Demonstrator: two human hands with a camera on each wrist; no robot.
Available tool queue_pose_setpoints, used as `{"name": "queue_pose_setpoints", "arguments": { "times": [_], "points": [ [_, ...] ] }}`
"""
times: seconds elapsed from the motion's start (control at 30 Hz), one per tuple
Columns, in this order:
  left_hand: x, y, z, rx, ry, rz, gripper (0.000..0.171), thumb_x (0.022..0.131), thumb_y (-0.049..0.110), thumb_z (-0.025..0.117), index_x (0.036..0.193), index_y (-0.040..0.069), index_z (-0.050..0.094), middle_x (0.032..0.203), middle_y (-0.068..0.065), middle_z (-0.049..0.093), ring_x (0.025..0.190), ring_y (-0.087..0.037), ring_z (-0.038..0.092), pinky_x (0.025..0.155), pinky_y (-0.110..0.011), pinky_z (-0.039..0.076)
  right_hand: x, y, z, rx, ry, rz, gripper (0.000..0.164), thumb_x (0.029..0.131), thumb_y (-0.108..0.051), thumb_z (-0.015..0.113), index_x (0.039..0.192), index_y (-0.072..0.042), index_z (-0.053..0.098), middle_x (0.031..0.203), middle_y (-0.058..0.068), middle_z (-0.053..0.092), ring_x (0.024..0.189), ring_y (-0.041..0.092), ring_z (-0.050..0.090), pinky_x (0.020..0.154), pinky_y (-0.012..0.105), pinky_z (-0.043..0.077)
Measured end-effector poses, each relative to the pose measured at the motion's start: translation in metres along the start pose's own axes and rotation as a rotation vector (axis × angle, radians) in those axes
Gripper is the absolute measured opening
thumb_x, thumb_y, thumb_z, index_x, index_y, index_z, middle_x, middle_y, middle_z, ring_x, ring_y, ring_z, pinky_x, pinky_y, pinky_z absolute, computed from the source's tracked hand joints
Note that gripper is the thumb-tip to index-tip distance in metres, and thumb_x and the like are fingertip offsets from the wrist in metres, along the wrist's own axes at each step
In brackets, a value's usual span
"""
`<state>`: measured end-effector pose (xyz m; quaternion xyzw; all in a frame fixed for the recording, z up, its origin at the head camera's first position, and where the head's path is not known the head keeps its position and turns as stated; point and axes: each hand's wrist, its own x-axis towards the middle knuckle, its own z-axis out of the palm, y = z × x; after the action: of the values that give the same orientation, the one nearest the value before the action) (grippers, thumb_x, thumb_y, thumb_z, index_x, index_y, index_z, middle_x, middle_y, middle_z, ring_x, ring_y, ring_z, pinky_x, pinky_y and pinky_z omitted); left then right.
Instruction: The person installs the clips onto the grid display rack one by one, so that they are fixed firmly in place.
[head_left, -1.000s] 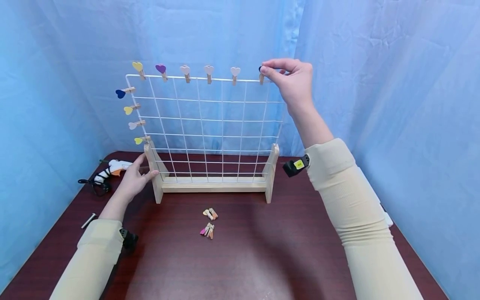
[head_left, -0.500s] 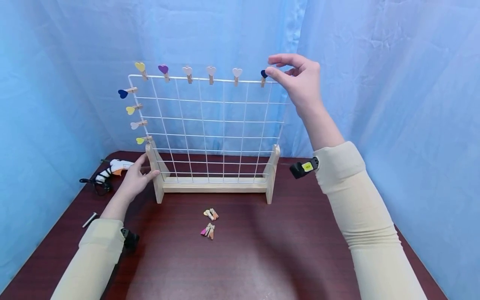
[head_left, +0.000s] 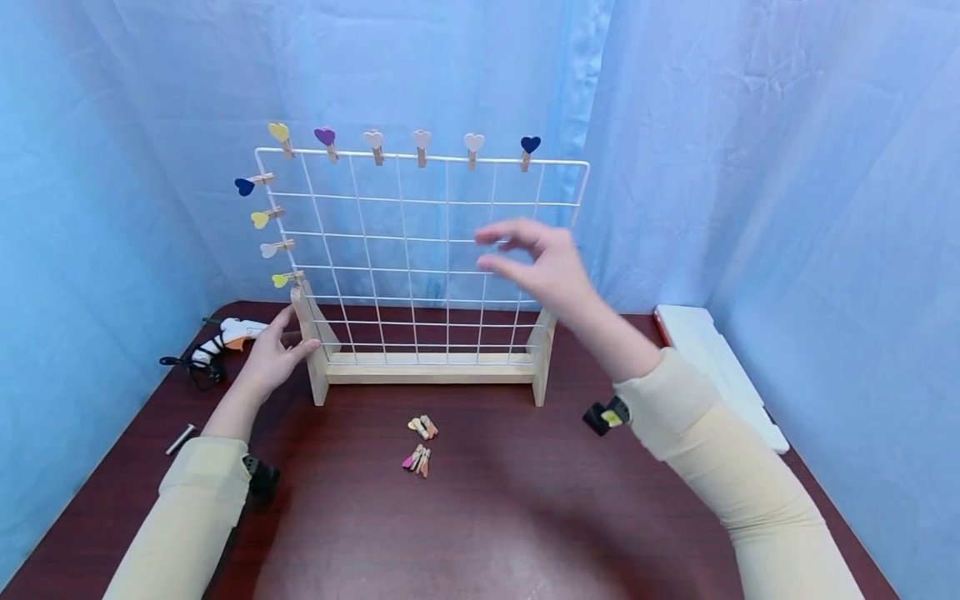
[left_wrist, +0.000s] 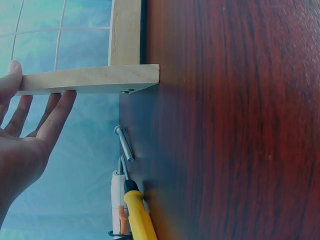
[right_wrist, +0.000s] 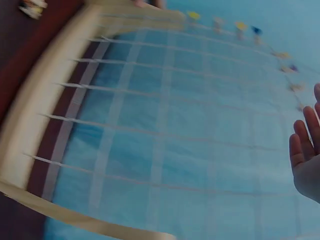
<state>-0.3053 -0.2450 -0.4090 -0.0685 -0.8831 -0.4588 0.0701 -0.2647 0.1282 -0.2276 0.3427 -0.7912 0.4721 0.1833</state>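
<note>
Clips, loose: two small groups on the table (head_left: pixel 480 533), before the middle of the stand (head_left: pixel 427 377); farther group (head_left: pixel 429 427), nearer group (head_left: pixel 419 460). Long axes slanted, mostly fore-and-aft; count too small to tell.

Bearing: to the right of and nearer the person than the left hand (head_left: pixel 272 357); below, left of and nearer the person than the right hand (head_left: pixel 546 265). Left hand looks the nearer.

Left hand: grips the stand's left upright, thumb against fingers.

Right hand: raised before the grid (head_left: pixel 447 240), thumb and fingers parted, holding nothing.

Clips, mounted: six along the top wire, dark blue (head_left: pixel 530 146) rightmost; four down the left edge.

Far left: glue gun (head_left: pixel 246 328), bolt (head_left: pixel 180 439).
</note>
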Motion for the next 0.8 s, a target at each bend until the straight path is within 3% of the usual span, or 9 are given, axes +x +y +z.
{"name": "queue_pose_setpoints", "arguments": {
  "times": [0.2,0.33,0.43,0.57,0.8],
  "points": [
    [0.0,0.0,0.001,-0.001,0.001,-0.003,0.073,0.087,0.034,0.053,0.144,0.018,0.012,0.141,-0.021,0.027,0.12,-0.043,0.037,0.089,-0.056,0.038,-0.041,0.059,0.054,-0.072,-0.224,0.027,0.037,0.075,-0.032,0.071,0.109,-0.02,0.064,0.106,-0.008,0.063,0.095,0.011,0.057,0.082,0.027,0.046],
    [0.0,-0.001,0.001,-0.004,0.001,-0.003,0.072,0.087,0.033,0.053,0.144,0.018,0.012,0.141,-0.021,0.027,0.12,-0.043,0.037,0.089,-0.056,0.038,-0.07,0.088,0.089,-0.051,-0.321,0.093,0.04,0.073,-0.03,0.072,0.111,-0.019,0.062,0.105,-0.008,0.063,0.095,0.016,0.057,0.078,0.033,0.048],
    [0.0,-0.001,0.001,-0.009,0.0,0.001,0.071,0.088,0.031,0.053,0.144,0.018,0.012,0.141,-0.021,0.027,0.12,-0.043,0.037,0.089,-0.056,0.038,-0.088,0.108,0.109,0.0,-0.386,0.148,0.042,0.073,-0.026,0.073,0.111,-0.015,0.062,0.103,0.0,0.064,0.091,0.019,0.057,0.073,0.039,0.049],
    [0.0,-0.001,0.001,-0.012,-0.003,0.003,0.071,0.088,0.029,0.054,0.144,0.018,0.012,0.141,-0.021,0.028,0.12,-0.042,0.037,0.089,-0.056,0.038,-0.102,0.131,0.128,-0.032,-0.462,0.148,0.046,0.071,-0.026,0.074,0.113,-0.012,0.061,0.1,0.004,0.064,0.088,0.016,0.057,0.073,0.036,0.049],
    [-0.001,-0.001,0.001,-0.013,0.001,0.004,0.071,0.088,0.03,0.054,0.144,0.018,0.012,0.141,-0.02,0.027,0.12,-0.043,0.037,0.089,-0.057,0.038,-0.107,0.153,0.145,-0.163,-0.602,0.137,0.048,0.069,-0.033,0.075,0.113,-0.019,0.06,0.09,-0.003,0.061,0.074,0.011,0.053,0.066,0.02,0.043]
  ]
}}
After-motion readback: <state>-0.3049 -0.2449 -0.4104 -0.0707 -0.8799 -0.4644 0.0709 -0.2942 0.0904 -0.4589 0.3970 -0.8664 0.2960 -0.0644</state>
